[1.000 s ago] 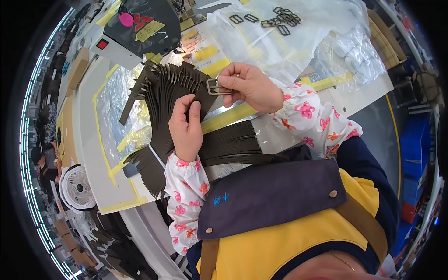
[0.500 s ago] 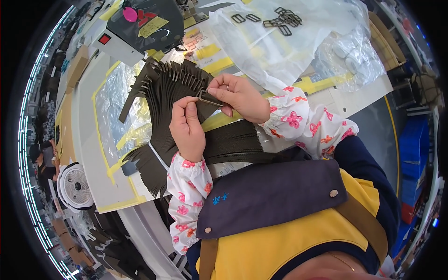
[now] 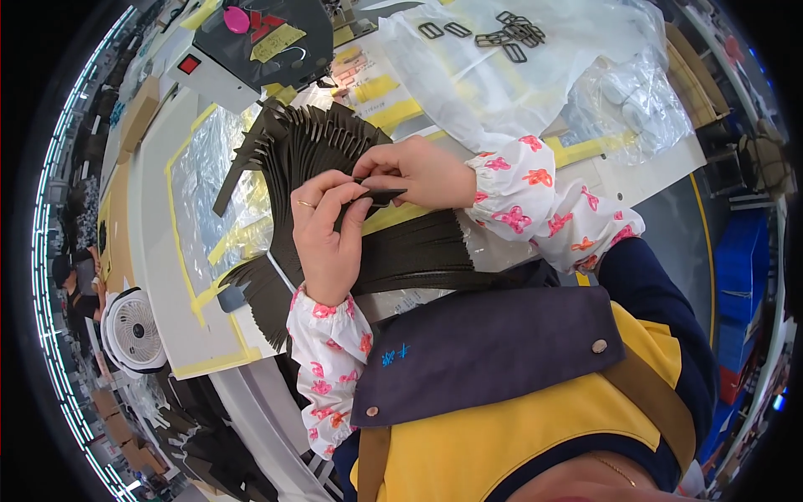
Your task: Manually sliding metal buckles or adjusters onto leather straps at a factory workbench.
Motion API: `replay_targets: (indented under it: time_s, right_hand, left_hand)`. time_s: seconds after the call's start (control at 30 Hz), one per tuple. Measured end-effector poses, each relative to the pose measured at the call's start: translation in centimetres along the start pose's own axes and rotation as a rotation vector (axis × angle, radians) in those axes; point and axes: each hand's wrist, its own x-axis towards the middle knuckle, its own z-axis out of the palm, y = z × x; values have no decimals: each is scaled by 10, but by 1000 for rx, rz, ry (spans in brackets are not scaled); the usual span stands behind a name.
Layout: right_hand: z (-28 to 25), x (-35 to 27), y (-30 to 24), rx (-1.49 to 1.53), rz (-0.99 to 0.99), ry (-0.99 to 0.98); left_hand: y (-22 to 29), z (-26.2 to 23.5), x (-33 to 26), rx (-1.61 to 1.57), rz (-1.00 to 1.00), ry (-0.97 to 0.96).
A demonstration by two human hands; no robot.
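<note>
Dark webbing strap [image 3: 383, 196] is pinched at its end between both hands, just above a fanned stack of dark straps [image 3: 335, 159] that is spread across the counter [image 3: 159, 251]. The left hand [image 3: 324, 234] is closed on the strap from below, thumb and forefinger pressed together at its end, and a thin ring is worn on one finger. The right hand [image 3: 418, 171] is closed on the same strap end from above, its fingertips meeting those of the left hand. Whether a small metal part is held with the strap cannot be told.

Both wrists are covered by white sleeve guards [image 3: 544, 201] printed with pink and orange butterflies. The strap stack is fanned at the far end, with its tips spread apart, and gathered into a flat band [image 3: 418, 251] that runs under the forearms. A second, shorter fan of strap ends [image 3: 263, 297] is seen near the counter's near edge.

A sheet of clear plastic [image 3: 205, 159] is laid beneath the straps, and lines of yellow tape [image 3: 180, 209] are stuck across the counter. Farther off, black rectangular buckles [image 3: 502, 29] are scattered on a clear bag [image 3: 493, 84], and crumpled clear bags [image 3: 636, 100] lie to the right. A white machine housing with a red switch [image 3: 194, 65] stands at the far left. A small white fan [image 3: 134, 330] sits beside the counter's left end.
</note>
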Motion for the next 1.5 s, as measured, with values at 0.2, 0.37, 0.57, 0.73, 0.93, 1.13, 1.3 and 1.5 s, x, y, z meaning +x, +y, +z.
replay_targets:
  time_s: [0.2,0.37,0.57,0.73,0.93,1.13,1.3,1.5]
  right_hand:
    - [7,16,26,-148,-3,-74]
    - [16,13,22,114,157,-159]
    - [9,4,12,-212,-84,-184]
    - [-17,-6,4,29,39,-115]
    - [-77,-9,2,-189,-7,84]
    - [-197,-7,61,-1228,55,772]
    - [-225,-8,84,-1302,185,756]
    - [-245,-14,75,-1276,205,730]
  left_hand:
    - [-7,-6,-19,-199,-369,-92]
    - [-19,-9,-24,-134,-465,-167]
    - [-16,-4,-20,-288,-551,-159]
    - [-3,6,-9,-683,-675,-91]
    - [-20,25,7,61,-167,-443]
    - [-33,29,14,527,-146,-220]
    - [-30,34,1,432,-122,-339]
    - [-4,21,-2,105,-203,-247]
